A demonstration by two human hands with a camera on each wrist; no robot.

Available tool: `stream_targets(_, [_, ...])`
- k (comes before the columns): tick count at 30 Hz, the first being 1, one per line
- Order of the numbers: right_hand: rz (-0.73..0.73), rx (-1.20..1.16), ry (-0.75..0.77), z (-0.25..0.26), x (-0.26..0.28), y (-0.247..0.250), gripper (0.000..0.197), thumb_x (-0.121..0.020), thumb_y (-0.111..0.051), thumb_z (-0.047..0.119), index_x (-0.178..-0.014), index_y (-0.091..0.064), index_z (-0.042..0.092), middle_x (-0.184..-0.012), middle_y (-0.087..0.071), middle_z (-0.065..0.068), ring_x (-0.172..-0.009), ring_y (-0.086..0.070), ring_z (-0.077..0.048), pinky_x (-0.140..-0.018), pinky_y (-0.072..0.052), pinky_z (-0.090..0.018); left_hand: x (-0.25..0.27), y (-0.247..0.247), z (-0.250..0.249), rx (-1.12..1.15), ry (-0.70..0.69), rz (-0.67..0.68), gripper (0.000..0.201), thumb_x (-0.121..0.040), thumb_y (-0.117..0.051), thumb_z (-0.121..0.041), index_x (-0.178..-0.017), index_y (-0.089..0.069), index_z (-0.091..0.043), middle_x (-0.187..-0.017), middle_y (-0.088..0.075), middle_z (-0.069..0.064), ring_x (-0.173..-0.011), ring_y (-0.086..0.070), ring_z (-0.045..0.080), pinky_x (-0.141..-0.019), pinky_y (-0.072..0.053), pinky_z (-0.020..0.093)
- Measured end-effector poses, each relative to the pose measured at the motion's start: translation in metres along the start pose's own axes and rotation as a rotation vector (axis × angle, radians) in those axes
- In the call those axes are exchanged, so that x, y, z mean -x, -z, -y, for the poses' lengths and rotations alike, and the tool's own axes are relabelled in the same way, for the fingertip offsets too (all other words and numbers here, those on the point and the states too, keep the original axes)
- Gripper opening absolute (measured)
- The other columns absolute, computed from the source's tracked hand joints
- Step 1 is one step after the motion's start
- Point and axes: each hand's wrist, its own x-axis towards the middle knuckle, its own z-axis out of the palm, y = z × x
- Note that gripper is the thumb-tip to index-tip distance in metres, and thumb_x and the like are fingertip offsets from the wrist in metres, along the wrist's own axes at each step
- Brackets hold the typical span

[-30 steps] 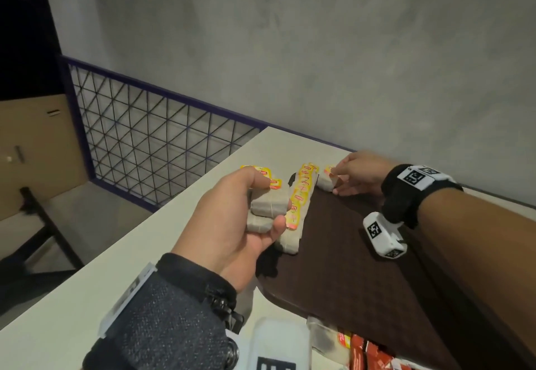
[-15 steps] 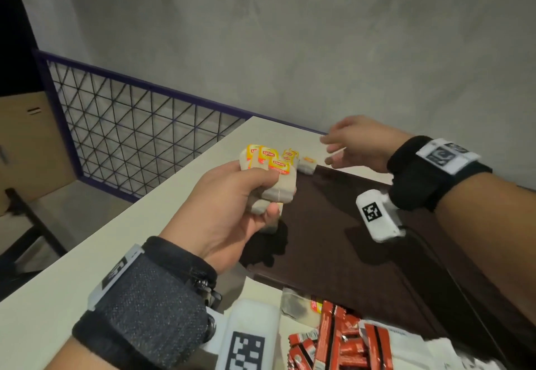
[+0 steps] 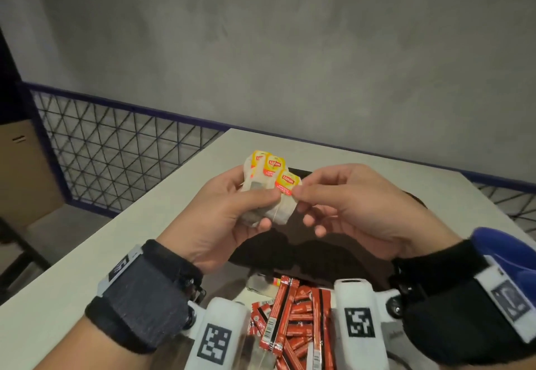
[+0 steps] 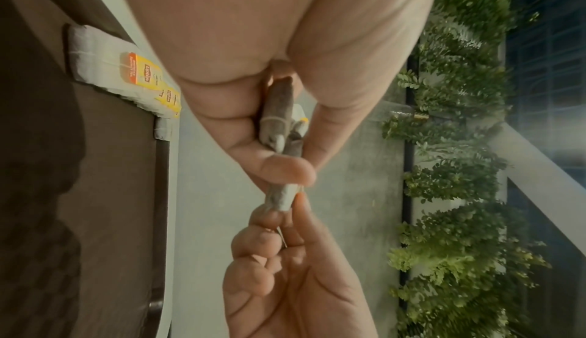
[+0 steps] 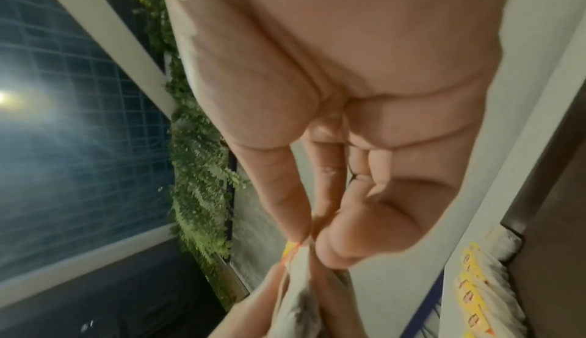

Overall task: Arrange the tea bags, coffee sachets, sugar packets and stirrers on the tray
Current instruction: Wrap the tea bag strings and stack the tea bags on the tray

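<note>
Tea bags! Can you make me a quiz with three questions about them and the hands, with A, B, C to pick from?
1. Where is the row of tea bags already put down?
A. on the brown tray's edge
B. on the floor
C. in a cup

2. What colour are the tags on the held tea bags?
A. blue
B. yellow and red
C. green

3. What is the right hand doing?
A. lying flat
B. pinching one tea bag
C. holding a spoon

Answers: 1 A, the left wrist view shows them lined on the tray. 2 B, head view. 3 B, thumb and finger pinch the bag that the left hand holds out.
</note>
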Motion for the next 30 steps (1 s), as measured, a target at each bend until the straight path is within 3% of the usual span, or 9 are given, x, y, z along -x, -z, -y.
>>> stream_targets(7, [-0.074,0.0,0.061,-0.002,-0.006,0.001,0.013,-0.09,-0.071,0.003,-0.098,-0.069,-0.007,-0.08,-0.064,-0.019,-0.062,-0.059,-0.021,-0.051,-0.05,-0.028,-0.004,0.001,0.006,-0.008,0.003,-0.049,0.043,-0.082,-0.074,-0.013,-0.125,-0.069,-0.01,-0.113,-0.076,0.01,-0.083,-0.073,0.012,-0.052,-0.052,0.018])
stream_targets(13, [-0.052,0.014,0.057,-0.006,-0.01,-0.002,0.019,-0.092,-0.072,0.012,-0.099,-0.072,-0.005,-0.079,-0.065,-0.018,-0.061,-0.059,-0.021,-0.05,-0.051,-0.027,-0.005,0.002,0.007,0.003,-0.011,-0.077,0.042,-0.082,-0.073,-0.006,-0.123,-0.069,-0.01,-0.113,-0.077,0.012,-0.083,-0.075,0.014,-0.051,-0.052,0.017])
stream_targets(18, [-0.107,0.037,0.102,-0.009,-0.012,0.003,0.02,-0.092,-0.071,0.009,-0.102,-0.068,-0.009,-0.079,-0.064,-0.019,-0.058,-0.058,-0.018,-0.047,-0.049,-0.025,-0.008,0.002,0.007,0.047,0.023,-0.167,0.022,-0.091,-0.07,-0.006,-0.113,-0.072,-0.009,-0.105,-0.077,0.009,-0.078,-0.073,0.011,-0.05,-0.051,0.018])
stream_targets(21, [-0.189,0.015,0.133,-0.007,-0.014,0.01,0.015,-0.092,-0.071,0.008,-0.095,-0.068,-0.006,-0.08,-0.062,-0.02,-0.058,-0.057,-0.018,-0.048,-0.048,-0.027,-0.012,0.008,0.003,0.136,0.043,-0.273,0.016,-0.094,-0.067,-0.006,-0.11,-0.069,-0.006,-0.098,-0.077,0.012,-0.083,-0.077,0.018,-0.046,-0.05,0.018])
stream_targets(25, [-0.147,0.09,0.06,-0.003,-0.05,0.007,0.009,-0.094,-0.07,0.01,-0.095,-0.065,0.002,-0.078,-0.061,-0.017,-0.057,-0.057,-0.018,-0.048,-0.048,-0.026,-0.018,0.02,-0.003,0.261,0.037,-0.399,0.023,-0.098,-0.061,-0.004,-0.12,-0.063,0.001,-0.089,-0.078,0.01,-0.08,-0.078,0.018,-0.04,-0.045,0.016])
stream_targets(30, [-0.078,0.141,-0.055,-0.002,-0.122,0.002,0.013,-0.095,-0.07,0.013,-0.088,-0.06,0.011,-0.07,-0.062,-0.007,-0.059,-0.059,-0.019,-0.05,-0.05,-0.026,-0.02,0.028,-0.009,0.311,0.059,-0.416,0.021,-0.099,-0.059,-0.007,-0.117,-0.065,0.002,-0.081,-0.077,0.007,-0.072,-0.077,0.014,-0.039,-0.042,0.014])
